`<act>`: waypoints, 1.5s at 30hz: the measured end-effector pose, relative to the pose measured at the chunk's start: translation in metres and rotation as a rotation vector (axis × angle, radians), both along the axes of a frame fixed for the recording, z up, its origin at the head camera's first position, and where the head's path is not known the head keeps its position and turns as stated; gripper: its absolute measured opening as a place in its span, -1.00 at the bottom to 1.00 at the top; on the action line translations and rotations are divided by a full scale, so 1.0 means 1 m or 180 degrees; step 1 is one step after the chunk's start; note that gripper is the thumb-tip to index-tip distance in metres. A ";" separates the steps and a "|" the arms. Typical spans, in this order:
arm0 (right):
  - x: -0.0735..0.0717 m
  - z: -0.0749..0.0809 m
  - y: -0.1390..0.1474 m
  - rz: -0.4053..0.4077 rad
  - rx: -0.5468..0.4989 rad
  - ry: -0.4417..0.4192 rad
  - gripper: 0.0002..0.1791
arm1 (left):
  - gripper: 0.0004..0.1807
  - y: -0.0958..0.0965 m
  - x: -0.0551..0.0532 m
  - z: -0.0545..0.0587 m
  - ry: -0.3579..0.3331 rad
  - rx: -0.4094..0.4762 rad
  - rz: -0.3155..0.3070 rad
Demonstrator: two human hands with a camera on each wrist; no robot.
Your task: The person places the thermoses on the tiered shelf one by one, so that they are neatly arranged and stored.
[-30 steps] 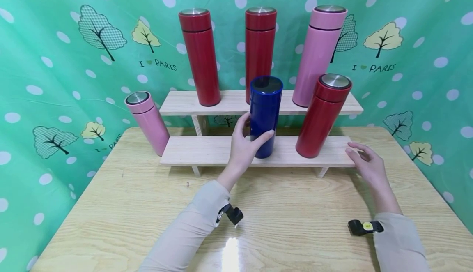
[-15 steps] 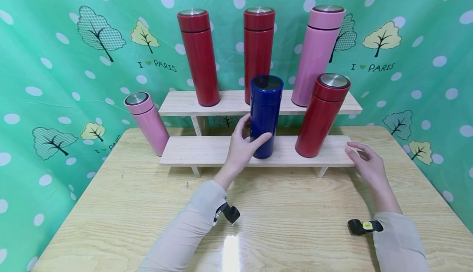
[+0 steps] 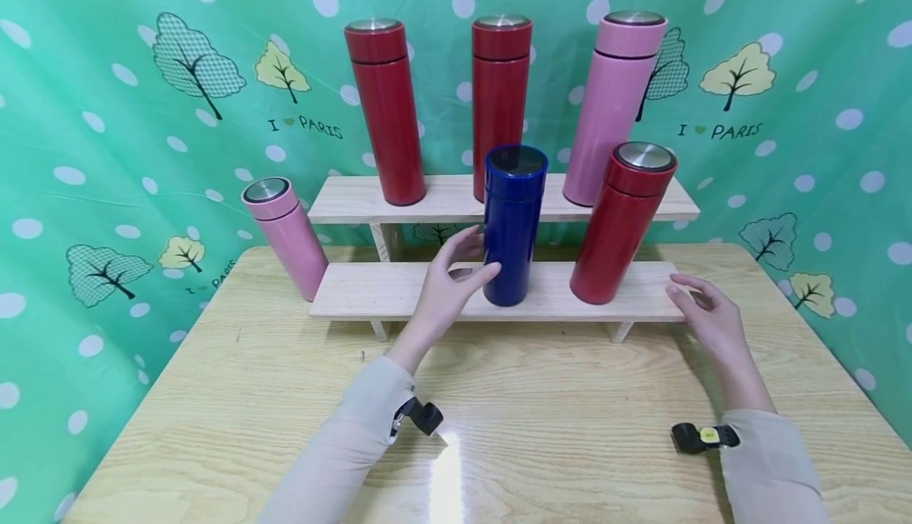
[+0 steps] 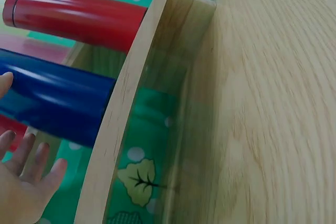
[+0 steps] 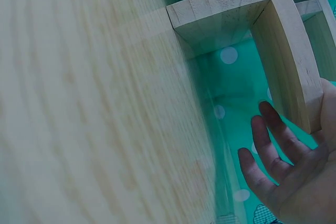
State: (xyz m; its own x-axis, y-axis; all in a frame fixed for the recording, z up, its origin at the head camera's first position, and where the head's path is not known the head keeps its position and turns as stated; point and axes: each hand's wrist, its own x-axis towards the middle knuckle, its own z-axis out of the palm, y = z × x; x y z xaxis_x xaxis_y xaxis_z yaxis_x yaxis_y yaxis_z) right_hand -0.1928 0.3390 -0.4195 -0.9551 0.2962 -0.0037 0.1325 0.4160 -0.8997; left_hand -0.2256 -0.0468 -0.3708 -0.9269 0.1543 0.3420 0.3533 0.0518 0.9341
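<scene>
A dark blue thermos flask [image 3: 513, 231] stands upright on the lower board of a two-tier wooden shelf [image 3: 385, 294]. My left hand [image 3: 445, 282] is at its left side, fingers spread and loosely bent, thumb tip in front of the flask's edge. In the left wrist view the left hand's fingers [image 4: 34, 166] lie apart beside the blue flask [image 4: 52, 93]. My right hand [image 3: 712, 318] touches the lower board's right end with thumb and forefinger. In the right wrist view the right hand's other fingers [image 5: 268, 150] stretch loosely below the board [image 5: 294, 61].
A shorter red flask [image 3: 623, 223] stands right of the blue one. On the upper board are two tall red flasks [image 3: 388, 120] [image 3: 501, 104] and a tall pink flask [image 3: 616, 112]. A short pink flask [image 3: 288, 235] stands on the table [image 3: 541, 413] left of the shelf.
My left hand has loosened from the blue flask and drawn back to the left; its thumb no longer lies across the flask's front. The flask and my right hand have stayed put.
</scene>
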 end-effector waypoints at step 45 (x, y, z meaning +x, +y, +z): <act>0.000 -0.001 0.000 0.0046 -0.0017 0.0019 -0.45 | -0.41 -0.193 0.055 -0.007 0.0162 -0.0424 0.1519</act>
State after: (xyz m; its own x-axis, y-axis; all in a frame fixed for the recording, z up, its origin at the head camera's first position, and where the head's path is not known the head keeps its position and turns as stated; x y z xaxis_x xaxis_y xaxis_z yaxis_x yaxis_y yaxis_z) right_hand -0.1928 0.3390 -0.4210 -0.9593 0.2824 0.0006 0.1210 0.4130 -0.9026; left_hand -0.1710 -0.2395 -0.3781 -0.8874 -0.2377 0.3950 0.3062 0.3365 0.8905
